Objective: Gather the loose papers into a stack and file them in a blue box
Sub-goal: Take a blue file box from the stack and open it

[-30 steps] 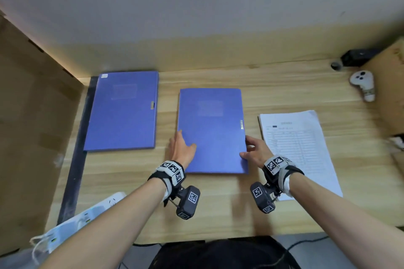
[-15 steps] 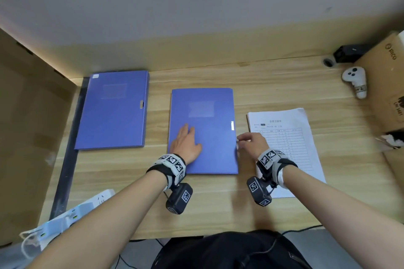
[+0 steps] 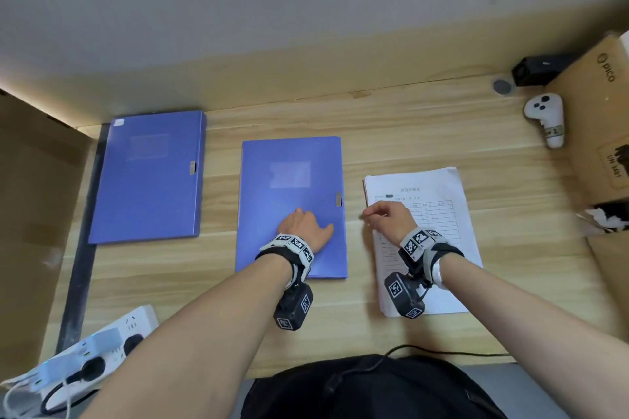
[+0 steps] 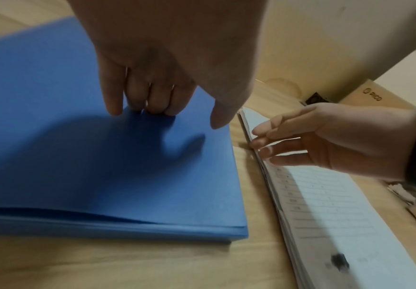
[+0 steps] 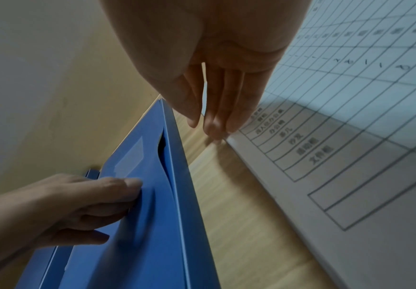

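Note:
A shut blue box (image 3: 291, 180) lies flat mid-desk, its clasp on the right edge. My left hand (image 3: 306, 226) rests on its lid near the front, fingertips (image 4: 150, 105) pressing the blue cover (image 4: 103, 156). To its right lies a stack of printed papers (image 3: 439, 201). My right hand (image 3: 372, 216) hovers over the stack's left edge with fingers straight, the fingertips (image 5: 213, 125) touching the edge of the paper stack (image 5: 338, 136) and holding nothing. A strip of bare desk separates the blue box (image 5: 152, 215) from the papers.
A second shut blue box (image 3: 149, 177) lies at the back left. A white controller (image 3: 544, 119), a black device (image 3: 541, 70) and a cardboard box (image 3: 599, 119) crowd the right. A power strip (image 3: 85, 350) sits front left beside a cardboard panel (image 3: 34, 197).
My right hand left the blue box's right edge and moved right to the paper stack's left edge. My left hand slid from the box's left edge onto the lid.

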`<state>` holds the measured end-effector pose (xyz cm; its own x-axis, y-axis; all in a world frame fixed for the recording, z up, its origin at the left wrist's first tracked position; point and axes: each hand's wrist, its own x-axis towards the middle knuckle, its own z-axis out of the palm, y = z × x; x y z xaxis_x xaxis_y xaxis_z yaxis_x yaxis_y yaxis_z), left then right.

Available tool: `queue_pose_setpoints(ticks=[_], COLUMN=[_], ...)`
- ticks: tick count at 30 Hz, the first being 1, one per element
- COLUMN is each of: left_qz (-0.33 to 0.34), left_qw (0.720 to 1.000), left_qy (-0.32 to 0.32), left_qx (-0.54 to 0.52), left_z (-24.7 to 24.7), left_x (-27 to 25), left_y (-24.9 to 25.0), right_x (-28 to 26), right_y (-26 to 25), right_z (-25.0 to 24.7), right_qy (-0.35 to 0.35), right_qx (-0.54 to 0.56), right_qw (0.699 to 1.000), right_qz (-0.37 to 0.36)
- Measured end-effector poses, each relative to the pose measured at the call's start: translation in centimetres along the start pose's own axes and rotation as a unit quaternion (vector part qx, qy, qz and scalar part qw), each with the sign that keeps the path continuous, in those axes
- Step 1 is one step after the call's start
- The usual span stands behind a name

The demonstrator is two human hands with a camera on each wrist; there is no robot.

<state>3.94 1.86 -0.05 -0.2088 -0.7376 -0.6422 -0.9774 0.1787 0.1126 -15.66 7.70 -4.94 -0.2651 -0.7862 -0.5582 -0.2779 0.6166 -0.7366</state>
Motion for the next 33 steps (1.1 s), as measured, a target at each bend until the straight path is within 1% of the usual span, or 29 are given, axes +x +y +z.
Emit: queue_pose_setpoints(ticks=[3, 6, 9, 11, 15, 20, 23, 25, 28, 30, 33], left_qz=[-0.026, -0.047, -0.061, -0.065, -0.077, -0.081, -0.063, -0.039, -0.011, -0.004, -0.002], left_qw=[1.0, 0.998, 0.997, 0.997, 0.996, 0.988, 0.984, 0.981, 0.967, 0.962, 0.954], left_qy=[0.006, 0.005, 0.011, 0.02, 0.028, 0.004, -0.008, -0.023, -0.038, -0.038, -0.045], left_qx=[0.001, 0.03, 0.051, 0.038, -0.024, -0.132, -0.166, -0.189, -0.251, -0.269, -0.295], left_z=[-0.3, 0.6, 1.6, 1.8, 1.2, -1.2, -2.9, -4.0, -6.1, -7.6, -9.9], left_x=[0.4, 0.9, 1.3, 1.4, 0.9, 0.8, -0.3, -1.4, -3.4, -4.5, -5.9], left_y=[1.5, 3.0, 3.3, 3.1, 2.9, 1.6, 0.7, -0.2, -2.1, -3.5, -5.6], right_x=[0.8, 1.2, 1.5, 1.7, 1.8, 1.0, 0.3, -0.1, -0.7, -1.1, -1.6], right_y=[0.0, -0.1, -0.1, 0.2, 0.6, -0.2, -1.2, -2.4, -4.7, -5.9, -7.1], right_z=[-0.4, -0.7, -1.0, -1.0, -1.0, -2.1, -2.2, -1.6, -0.1, 1.3, 3.5], right_qy=[-0.008, -0.021, -0.032, -0.036, -0.036, 0.0, 0.011, 0.02, 0.026, 0.007, -0.073], right_qx=[0.009, 0.014, 0.012, 0.011, 0.007, -0.003, -0.004, 0.001, 0.005, -0.013, -0.107], right_qw=[1.0, 1.0, 0.999, 0.999, 0.999, 1.0, 0.999, 0.998, 0.995, 0.994, 0.983], right_qz=[0.004, 0.002, -0.005, -0.008, -0.006, -0.014, -0.033, -0.062, -0.101, -0.111, -0.134])
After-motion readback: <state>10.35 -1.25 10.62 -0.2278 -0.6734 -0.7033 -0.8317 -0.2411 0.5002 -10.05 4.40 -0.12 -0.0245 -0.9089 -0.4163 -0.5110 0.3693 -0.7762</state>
